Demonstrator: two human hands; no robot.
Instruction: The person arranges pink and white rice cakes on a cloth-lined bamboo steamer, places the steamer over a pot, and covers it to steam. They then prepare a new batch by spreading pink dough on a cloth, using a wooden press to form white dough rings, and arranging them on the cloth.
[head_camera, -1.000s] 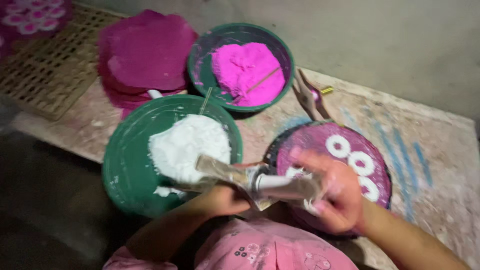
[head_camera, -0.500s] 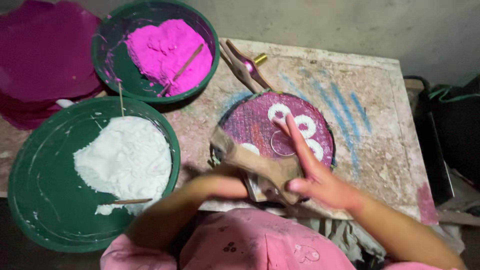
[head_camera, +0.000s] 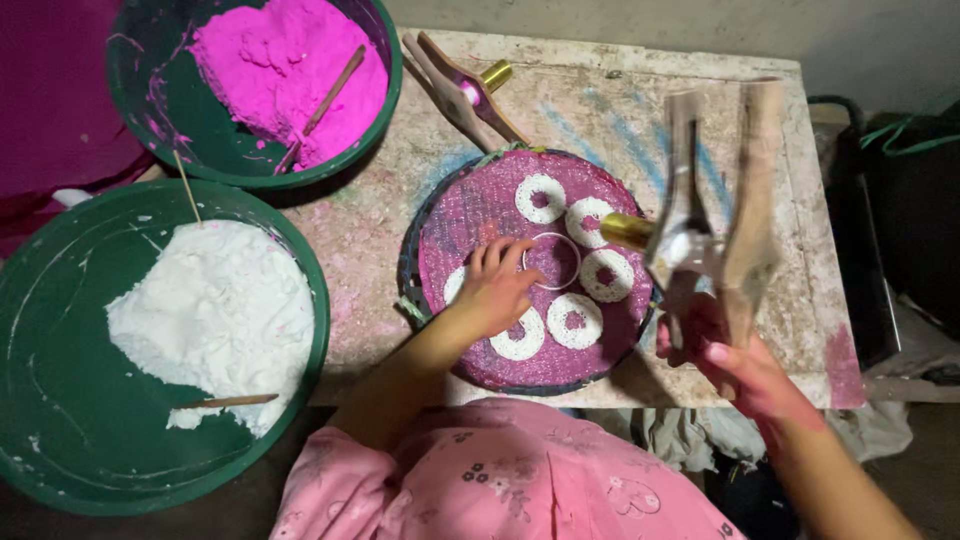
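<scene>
Rings of white paste sit in a loop on the pink round tray, and as I judge it I am partway through laying them out. My left hand rests on the tray, fingers loosely curled and half open, fingertips at the thin empty hoop in the middle; it grasps nothing that I can make out. My right hand is closed in a firm grip around the lower ends of the wooden press, held upright above the tray's right edge, its brass nozzle pointing at the rings. Next, I reckon, the nozzle must come down square over a bare spot. The white bowl and pink bowl stand to the left on the tabletop.
</scene>
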